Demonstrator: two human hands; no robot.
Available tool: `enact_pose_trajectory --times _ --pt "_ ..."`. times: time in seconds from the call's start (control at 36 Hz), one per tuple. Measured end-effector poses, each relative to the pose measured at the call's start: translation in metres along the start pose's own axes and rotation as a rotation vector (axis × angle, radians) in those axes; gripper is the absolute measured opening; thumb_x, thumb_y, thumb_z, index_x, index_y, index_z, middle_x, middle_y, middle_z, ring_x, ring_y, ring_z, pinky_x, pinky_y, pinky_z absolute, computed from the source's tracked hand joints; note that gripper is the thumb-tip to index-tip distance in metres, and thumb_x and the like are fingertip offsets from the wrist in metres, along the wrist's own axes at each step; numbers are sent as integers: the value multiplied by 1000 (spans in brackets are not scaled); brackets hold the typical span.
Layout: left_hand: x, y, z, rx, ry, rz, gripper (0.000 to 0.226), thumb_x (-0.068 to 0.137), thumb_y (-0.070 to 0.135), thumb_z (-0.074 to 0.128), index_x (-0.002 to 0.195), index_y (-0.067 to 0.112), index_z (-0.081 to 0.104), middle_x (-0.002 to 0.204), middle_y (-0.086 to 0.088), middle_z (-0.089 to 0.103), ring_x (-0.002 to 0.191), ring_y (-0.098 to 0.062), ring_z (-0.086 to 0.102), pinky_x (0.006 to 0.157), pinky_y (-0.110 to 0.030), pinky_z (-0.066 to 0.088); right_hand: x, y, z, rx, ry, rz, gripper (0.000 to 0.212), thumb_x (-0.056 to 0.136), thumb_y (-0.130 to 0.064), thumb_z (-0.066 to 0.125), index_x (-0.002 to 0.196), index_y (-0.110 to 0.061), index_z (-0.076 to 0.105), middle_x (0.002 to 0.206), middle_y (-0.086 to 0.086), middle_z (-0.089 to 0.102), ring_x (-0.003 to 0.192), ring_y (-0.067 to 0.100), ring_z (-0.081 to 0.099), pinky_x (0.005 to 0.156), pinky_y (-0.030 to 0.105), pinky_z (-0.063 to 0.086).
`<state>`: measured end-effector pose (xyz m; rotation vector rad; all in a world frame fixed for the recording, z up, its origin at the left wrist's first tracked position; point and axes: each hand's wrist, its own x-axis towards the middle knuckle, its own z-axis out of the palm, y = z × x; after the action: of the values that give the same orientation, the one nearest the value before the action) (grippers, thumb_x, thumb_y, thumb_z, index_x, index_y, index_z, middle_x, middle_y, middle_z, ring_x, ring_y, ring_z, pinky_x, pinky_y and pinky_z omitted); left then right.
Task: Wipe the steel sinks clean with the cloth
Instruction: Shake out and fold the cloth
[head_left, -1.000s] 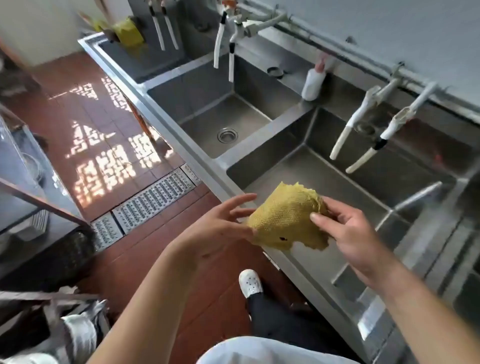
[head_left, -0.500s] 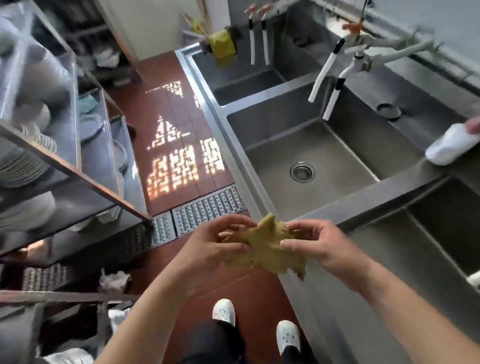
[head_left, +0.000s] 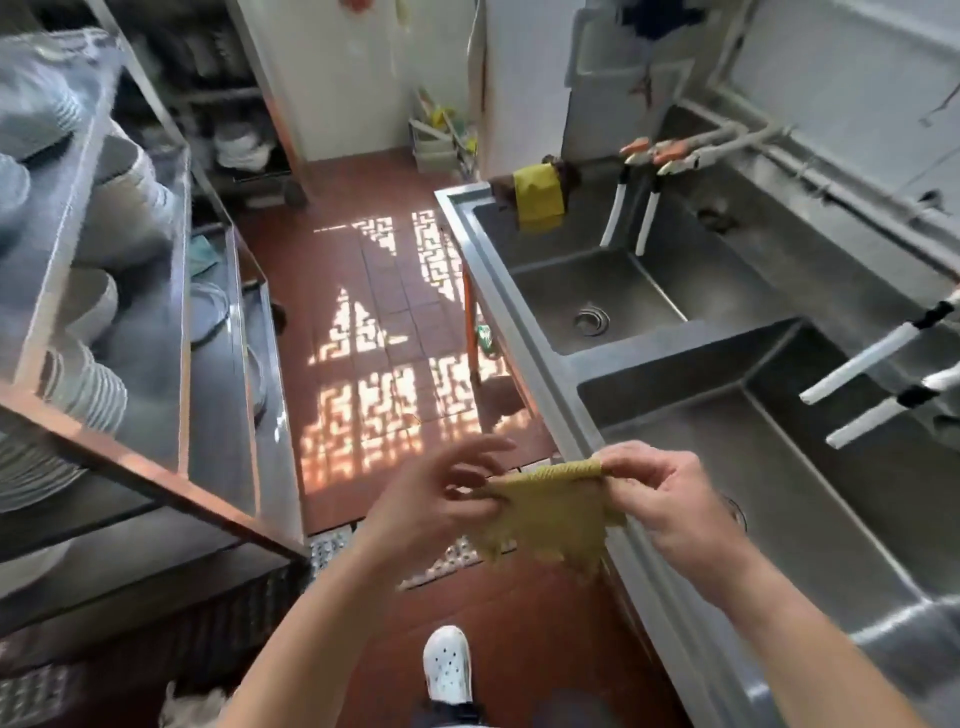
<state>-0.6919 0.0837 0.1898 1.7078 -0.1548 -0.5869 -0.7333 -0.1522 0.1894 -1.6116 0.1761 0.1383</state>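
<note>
Cloth (head_left: 550, 512) now spread flatter, woven, ragged-edged; both hands pinching

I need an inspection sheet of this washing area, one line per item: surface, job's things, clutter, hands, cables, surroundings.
Surface: near steel sink and far steel sink hold no dishes; drains visible.
Job's things: olive cloth stretched between both hands, above the near sink's front rim.
Clutter: yellow cloth draped at the far sink's end.
Hands: left hand and right hand each pinch a cloth edge.
Cables: nothing seen; white faucet spouts overhang the basins.
Surroundings: dish rack at the left, sunlit red tile floor.
</note>
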Motion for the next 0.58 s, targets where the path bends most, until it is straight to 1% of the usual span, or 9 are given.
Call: enact_pose_trajectory --times 0.11,0.19,0.25,0.31,0.36,0.42,0.47,0.53,0.58 --pt "54 19 -62 214 -92 -29 29 81 5 75 105 21 73 101 7 72 93 -6 69 86 -25 58 63 -25 28 -77 63 -66 19 81 -2 73 78 -19 79 90 -2 70 84 19 68 71 29 56" --pt "92 29 -91 295 -66 36 19 80 8 77 97 17 76 106 11 70 93 1 67 87 -19 55 105 -40 41 -124 114 -95 17 78 -13 75 79 -30 80 91 -2 71 89 23 69 75 34 56" --pt "123 33 -112 295 -46 65 18 81 9 77 95 20 77 102 13 71 91 2 67 84 -18 54 138 -48 46 -97 143 -86 10 71 -23 75 79 -28 80 92 -2 70 90 24 69 72 30 58" --pt "156 37 -133 315 -11 84 20 83 11 75 93 29 76 95 16 72 89 2 66 80 -17 53 175 -54 49 -92 160 -73 11 74 -17 74 79 -26 80 90 -2 71 87 20 69 67 22 55" --pt "191 41 -153 324 13 91 22 85 13 74 95 32 75 91 17 73 88 2 66 79 -17 53 213 -57 50 -85 145 -67 23 82 -5 71 78 -25 80 85 0 72 79 14 68 63 21 52" --pt "228 44 -173 306 23 76 25 85 11 73 95 34 74 88 15 74 86 0 68 81 -22 55 254 -60 52 -61 138 -51 31 86 2 67 77 -25 80 78 5 73 70 14 64 59 28 51" --pt "266 46 -194 288 23 63 31 85 8 73 91 39 75 88 14 74 87 -7 69 86 -36 58 297 -60 54 -62 157 -51 36 85 5 66 75 -26 80 73 7 72 65 15 60 60 32 50" --pt "305 52 -216 300 23 51 34 85 9 73 90 43 74 90 14 74 90 -11 70 88 -45 57 340 -60 57 -37 176 -46 38 84 6 68 73 -28 80 69 2 72 62 11 60 58 27 50" --pt "345 61 -238 299 32 35 31 85 8 73 93 37 75 93 12 75 91 -11 70 89 -47 56 383 -60 60 7 195 -31 33 82 4 70 73 -26 80 72 1 74 65 8 64 60 20 51"
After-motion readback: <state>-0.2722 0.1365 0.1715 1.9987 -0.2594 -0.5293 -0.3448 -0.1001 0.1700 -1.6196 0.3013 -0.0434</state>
